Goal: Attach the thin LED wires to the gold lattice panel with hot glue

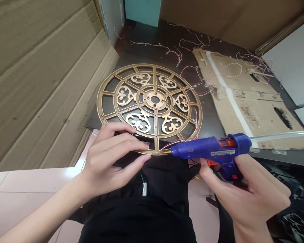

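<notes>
1. Wheel [150, 103], gold in colour, lies flat on the dark table [142, 54], in the middle of the view.
2. Red and white wires [168, 144] run by its edge, from 6 o'clock toward 3.
3. Blue glue gun [205, 150] aims its tip at the edge, at 6 o'clock.
4. Right hand [253, 192], at 5 o'clock, grips the gun's handle.
5. Left hand [111, 155] curls by the edge at 7 o'clock; I cannot tell if it pinches anything.
6. Flat cardboard [263, 111] lies at 3 o'clock; tall cardboard [48, 84] stands at 9.
</notes>
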Motion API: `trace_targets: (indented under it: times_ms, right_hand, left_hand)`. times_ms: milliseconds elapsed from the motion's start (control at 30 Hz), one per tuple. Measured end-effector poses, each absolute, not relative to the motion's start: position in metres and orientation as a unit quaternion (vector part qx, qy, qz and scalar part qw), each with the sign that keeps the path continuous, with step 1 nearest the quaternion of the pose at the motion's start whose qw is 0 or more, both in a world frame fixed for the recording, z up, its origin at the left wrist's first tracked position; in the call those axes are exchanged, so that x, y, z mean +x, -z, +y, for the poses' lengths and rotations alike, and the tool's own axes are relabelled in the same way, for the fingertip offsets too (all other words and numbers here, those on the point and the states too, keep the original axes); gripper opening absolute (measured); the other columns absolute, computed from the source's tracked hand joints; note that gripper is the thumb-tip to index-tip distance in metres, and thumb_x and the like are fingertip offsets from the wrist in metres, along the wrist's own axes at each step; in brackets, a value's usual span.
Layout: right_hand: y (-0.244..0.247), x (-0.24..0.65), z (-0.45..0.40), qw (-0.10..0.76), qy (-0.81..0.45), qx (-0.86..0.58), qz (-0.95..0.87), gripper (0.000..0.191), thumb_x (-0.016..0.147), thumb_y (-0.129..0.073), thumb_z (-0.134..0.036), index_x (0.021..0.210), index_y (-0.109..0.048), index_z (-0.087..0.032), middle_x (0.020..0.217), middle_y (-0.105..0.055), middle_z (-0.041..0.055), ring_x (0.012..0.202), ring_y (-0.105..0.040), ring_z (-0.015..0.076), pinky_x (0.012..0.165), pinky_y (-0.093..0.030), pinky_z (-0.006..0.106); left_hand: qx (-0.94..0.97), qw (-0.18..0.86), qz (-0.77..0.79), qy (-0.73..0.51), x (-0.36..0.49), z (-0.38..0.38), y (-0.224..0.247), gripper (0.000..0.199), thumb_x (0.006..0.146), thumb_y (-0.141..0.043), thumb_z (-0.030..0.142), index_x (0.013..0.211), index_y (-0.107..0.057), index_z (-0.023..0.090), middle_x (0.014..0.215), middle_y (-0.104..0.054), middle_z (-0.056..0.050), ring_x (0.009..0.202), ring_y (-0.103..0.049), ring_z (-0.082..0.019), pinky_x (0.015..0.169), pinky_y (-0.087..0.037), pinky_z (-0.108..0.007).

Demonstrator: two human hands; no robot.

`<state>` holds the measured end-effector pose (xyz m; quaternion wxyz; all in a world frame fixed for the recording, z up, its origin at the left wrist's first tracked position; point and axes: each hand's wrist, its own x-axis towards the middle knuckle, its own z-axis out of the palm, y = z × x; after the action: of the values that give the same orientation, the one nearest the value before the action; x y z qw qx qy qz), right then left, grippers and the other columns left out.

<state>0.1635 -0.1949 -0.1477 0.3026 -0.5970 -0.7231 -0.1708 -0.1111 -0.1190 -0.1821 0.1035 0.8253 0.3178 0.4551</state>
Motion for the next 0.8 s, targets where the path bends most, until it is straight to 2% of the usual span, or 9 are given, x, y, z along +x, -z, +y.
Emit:
trace_targets:
  times_ms: [400,600,800]
  right_hand:
    - [0.1498,0.1609,-0.1936,0.305,0.179,-0.591,-0.725,0.042,0.076,-0.086,-0.009,0.073,-0.045,-0.021,0.059,-0.043,-0.0081,0.050,-0.037,0.0079,0.050,-0.035,0.025]
    - [0.1501,0.1603,-0.1918,0.311,0.169,-0.581,-0.732,0.045,0.074,-0.087,-0.006,0.073,-0.045,-0.021,0.059,-0.045,-0.0082,0.051,-0.042,0.0076,0.051,-0.038,0.024]
    - [0.1488,0.1593,-0.1905,0.312,0.163,-0.586,-0.730,0.046,0.074,-0.088,-0.005,0.072,-0.044,-0.020,0.059,-0.043,-0.0084,0.050,-0.041,0.0070,0.051,-0.038,0.023]
  left_hand:
    - [0.823,0.110,0.320,-0.457,-0.1112,-0.1194,0.1816,0.023,0.078,-0.086,0.011,0.095,-0.073,0.018,0.082,-0.076,-0.001,0.099,-0.066,-0.022,0.089,-0.054,-0.037]
    - [0.823,0.111,0.321,-0.456,-0.1115,-0.1201,0.1807,0.022,0.080,-0.085,0.011,0.095,-0.072,0.019,0.082,-0.076,-0.001,0.099,-0.066,-0.022,0.088,-0.054,-0.038]
    - [0.819,0.122,0.324,-0.457,-0.1118,-0.1207,0.1815,0.021,0.080,-0.084,0.012,0.096,-0.072,0.019,0.082,-0.076,-0.001,0.100,-0.065,-0.022,0.089,-0.053,-0.039]
